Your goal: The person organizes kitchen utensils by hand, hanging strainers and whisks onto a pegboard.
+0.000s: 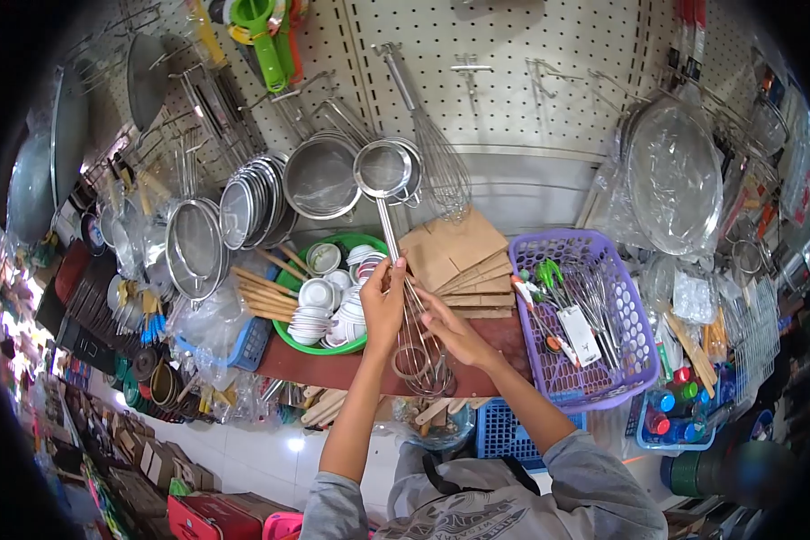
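My left hand (384,306) is closed around the long metal handle of a small round strainer (382,169), whose mesh bowl points up toward the pegboard. Below the hand hang wire loops of a whisk (434,376) and a small ring-shaped rim (411,361). My right hand (454,331) is beside them, fingers stretched out with the fingertips right at the wires. Behind the left wrist stands a green basket (290,340) of small white bowls (319,295). Brown cardboard sheets (453,250) lie stacked beyond my hands.
Strainers (322,176) and a large balloon whisk (441,166) hang from the pegboard (513,99). To the right, a purple basket (643,382) holds metal utensils. A blue crate (504,432) sits low in front of me. Wooden handles (265,297) stick out at left.
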Demonstrator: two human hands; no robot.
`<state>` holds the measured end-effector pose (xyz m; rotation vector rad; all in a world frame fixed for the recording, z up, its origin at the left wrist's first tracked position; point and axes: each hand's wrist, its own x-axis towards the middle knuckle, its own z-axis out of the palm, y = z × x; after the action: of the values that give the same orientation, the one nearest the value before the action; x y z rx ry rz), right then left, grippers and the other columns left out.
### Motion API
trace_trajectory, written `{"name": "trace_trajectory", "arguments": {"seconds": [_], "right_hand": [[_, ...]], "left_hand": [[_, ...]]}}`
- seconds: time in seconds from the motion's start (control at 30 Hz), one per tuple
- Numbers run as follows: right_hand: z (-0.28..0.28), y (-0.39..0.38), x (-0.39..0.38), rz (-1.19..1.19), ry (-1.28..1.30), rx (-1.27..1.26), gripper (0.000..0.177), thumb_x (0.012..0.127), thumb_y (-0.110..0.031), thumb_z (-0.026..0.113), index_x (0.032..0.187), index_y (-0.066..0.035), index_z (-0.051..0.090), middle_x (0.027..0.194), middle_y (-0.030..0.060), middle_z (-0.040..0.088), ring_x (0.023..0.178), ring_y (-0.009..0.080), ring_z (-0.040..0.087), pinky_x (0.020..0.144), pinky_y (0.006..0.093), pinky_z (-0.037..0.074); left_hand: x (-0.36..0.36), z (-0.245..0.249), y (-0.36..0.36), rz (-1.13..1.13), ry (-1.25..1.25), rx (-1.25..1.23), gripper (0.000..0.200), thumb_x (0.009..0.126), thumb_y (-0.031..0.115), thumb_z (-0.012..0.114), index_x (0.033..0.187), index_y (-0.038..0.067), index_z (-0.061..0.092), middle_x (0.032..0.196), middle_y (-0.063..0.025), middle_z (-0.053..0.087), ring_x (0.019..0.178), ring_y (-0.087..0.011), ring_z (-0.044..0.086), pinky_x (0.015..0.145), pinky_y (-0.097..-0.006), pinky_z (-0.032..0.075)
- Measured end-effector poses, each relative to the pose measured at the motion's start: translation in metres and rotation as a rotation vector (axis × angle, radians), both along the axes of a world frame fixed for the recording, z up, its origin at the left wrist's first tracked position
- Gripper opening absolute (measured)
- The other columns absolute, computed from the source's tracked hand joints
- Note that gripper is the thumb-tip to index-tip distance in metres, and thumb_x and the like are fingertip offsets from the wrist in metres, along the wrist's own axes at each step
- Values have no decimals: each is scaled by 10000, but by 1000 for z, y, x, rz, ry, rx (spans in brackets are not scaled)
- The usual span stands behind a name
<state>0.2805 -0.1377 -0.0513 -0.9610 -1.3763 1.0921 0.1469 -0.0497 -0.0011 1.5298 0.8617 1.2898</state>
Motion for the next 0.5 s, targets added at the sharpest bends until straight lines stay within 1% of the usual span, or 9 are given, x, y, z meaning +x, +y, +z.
{"name": "trace_trajectory", "arguments": {"seconds": [0.03,0.13,0.17,0.2,0.27,0.3,0.4,0.43,0.5], "right_hand": [[6,7,1,-24,-39,34,656,1081,-347,561,1626,-97,295,1372,114,538,1187,183,563,988,334,481],[37,23,-2,-145,85,128,596,1059,-288,610,1577,-84,397,1300,118,579,1203,184,563,1028,331,463],[49,30,-4,-203,96,207,607,1038,-266,640,1575,-102,411,1316,126,590,1188,187,576,1018,335,482],[62,36,-4,-233,68,232,613,1028,-256,652,1575,-110,415,1323,133,595,1181,192,582,1006,336,492],[87,49,-2,-298,11,286,629,1009,-237,676,1575,-125,423,1338,147,606,1167,200,594,983,338,512],[96,57,-1,-359,-52,316,647,960,-156,722,1553,-106,467,1329,127,618,1147,163,610,932,311,535],[122,71,5,-432,-222,423,631,920,-124,769,1507,-98,542,1294,128,648,1056,132,634,882,290,544],[126,76,4,-469,-171,461,593,900,-98,782,1463,-97,597,1239,127,680,937,109,644,816,263,546],[145,78,2,-508,-196,449,588,900,-79,774,1462,-105,601,1226,115,686,906,98,640,783,248,538]], "left_hand": [[-4,1,1,8,5,-3,323,1070,260,612,1258,16,708,776,12,639,694,-33,537,606,-223,430],[-11,13,-8,11,35,3,298,1067,247,611,1235,25,719,754,2,646,676,-52,538,613,-245,440],[-12,12,-8,13,71,61,279,1063,233,615,1204,19,724,794,-24,664,690,-77,552,626,-268,453],[-11,7,-6,-3,59,110,274,1054,214,620,1181,-10,715,838,-50,643,725,-104,549,645,-290,453],[-12,7,-2,-4,186,257,267,1035,179,639,1193,-27,702,858,-68,596,763,-124,540,666,-296,445],[-9,10,-2,-16,167,304,254,1017,138,656,1200,-32,698,835,-72,552,763,-134,522,671,-301,435],[-2,27,0,-79,157,314,244,997,69,666,1206,-56,677,856,-62,581,732,-110,540,646,-271,451],[-1,33,2,-110,108,252,279,983,43,672,1248,-38,647,888,-63,593,754,-112,566,657,-264,466],[4,47,9,-175,8,125,389,954,-8,682,1331,-4,587,952,-64,619,798,-116,616,677,-250,496]]}}
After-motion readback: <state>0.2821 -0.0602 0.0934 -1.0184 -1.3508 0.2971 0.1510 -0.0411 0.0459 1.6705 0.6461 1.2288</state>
